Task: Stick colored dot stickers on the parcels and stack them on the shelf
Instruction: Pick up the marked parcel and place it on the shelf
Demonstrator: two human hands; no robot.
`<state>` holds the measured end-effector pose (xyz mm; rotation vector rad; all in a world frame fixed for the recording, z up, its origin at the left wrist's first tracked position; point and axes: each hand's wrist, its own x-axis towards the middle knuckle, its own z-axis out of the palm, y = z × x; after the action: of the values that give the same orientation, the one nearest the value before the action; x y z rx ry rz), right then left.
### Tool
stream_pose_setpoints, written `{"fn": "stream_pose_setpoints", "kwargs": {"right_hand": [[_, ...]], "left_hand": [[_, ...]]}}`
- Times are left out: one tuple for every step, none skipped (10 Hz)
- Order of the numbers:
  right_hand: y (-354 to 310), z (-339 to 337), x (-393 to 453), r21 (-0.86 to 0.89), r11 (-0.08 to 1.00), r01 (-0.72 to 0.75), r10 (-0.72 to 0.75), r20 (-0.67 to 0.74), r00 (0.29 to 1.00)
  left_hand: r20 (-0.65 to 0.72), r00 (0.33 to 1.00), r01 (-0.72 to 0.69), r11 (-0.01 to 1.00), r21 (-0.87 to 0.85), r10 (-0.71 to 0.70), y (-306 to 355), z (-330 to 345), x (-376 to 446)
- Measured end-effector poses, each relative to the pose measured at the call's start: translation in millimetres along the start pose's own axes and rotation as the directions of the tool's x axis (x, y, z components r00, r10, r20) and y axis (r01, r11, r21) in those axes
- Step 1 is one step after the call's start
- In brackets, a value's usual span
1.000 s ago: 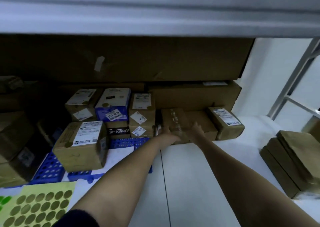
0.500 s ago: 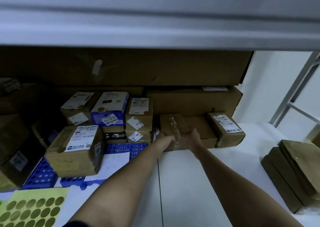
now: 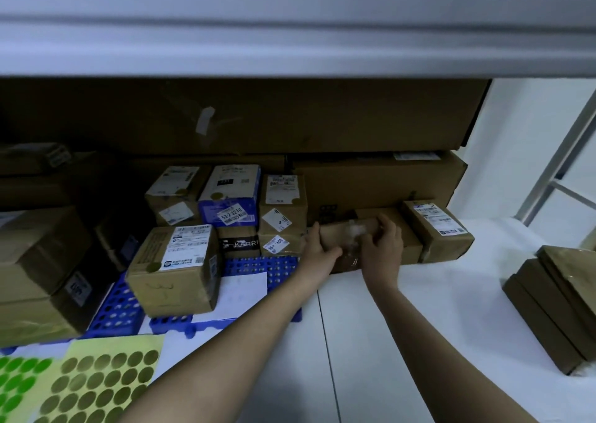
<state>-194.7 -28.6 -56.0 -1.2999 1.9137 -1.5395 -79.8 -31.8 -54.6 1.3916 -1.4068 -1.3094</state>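
Both hands grip one taped brown parcel (image 3: 342,240), the left hand (image 3: 317,253) at its left end, the right hand (image 3: 382,245) over its top. A second ago it sat lower; now it rides higher against the long carton (image 3: 380,184) at the shelf's back edge, beside the labelled box (image 3: 437,230). Stacking seems nearly done; gold dot sheet (image 3: 103,387) lies at the front-left corner.

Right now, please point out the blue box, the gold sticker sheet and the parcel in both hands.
blue box (image 3: 229,209): head view, front face.
gold sticker sheet (image 3: 100,380): head view, middle dots.
parcel (image 3: 348,229): head view, taped top.
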Motion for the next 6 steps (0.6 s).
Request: {"fn": "stream_pose_setpoints", "kwargs": {"right_hand": [[-19, -3, -14, -0.001, 0.998, 0.065, -0.064, -0.081, 0.995], [-42, -1, -32, -0.044, 0.989, 0.143, -0.147, -0.114, 0.982], [-64, 8, -52, -0.111, 0.961, 0.252, -0.266, -0.137, 0.954], [-87, 20, -73, -0.128, 0.942, 0.310, -0.324, -0.111, 0.939], [-105, 40, -93, -0.171, 0.913, 0.370, -0.387, -0.080, 0.918], [-118, 57, -108, -0.216, 0.889, 0.403, -0.423, -0.053, 0.905]], "left_hand": [[0.007, 0.998, -0.061, 0.998, 0.005, 0.061, 3, -12, -15], [0.027, 0.993, -0.118, 0.993, 0.002, 0.118, 6, -30, -28], [0.057, 0.983, -0.177, 0.983, 0.040, 0.175, 4, -52, -39], [0.102, 0.968, -0.244, 0.952, 0.183, 0.228, 5, -73, -52], [0.072, 0.954, -0.298, 0.906, 0.300, 0.290, 2, -95, -56], [0.007, 0.941, -0.317, 0.873, 0.371, 0.339, -1, -120, -62]]}}
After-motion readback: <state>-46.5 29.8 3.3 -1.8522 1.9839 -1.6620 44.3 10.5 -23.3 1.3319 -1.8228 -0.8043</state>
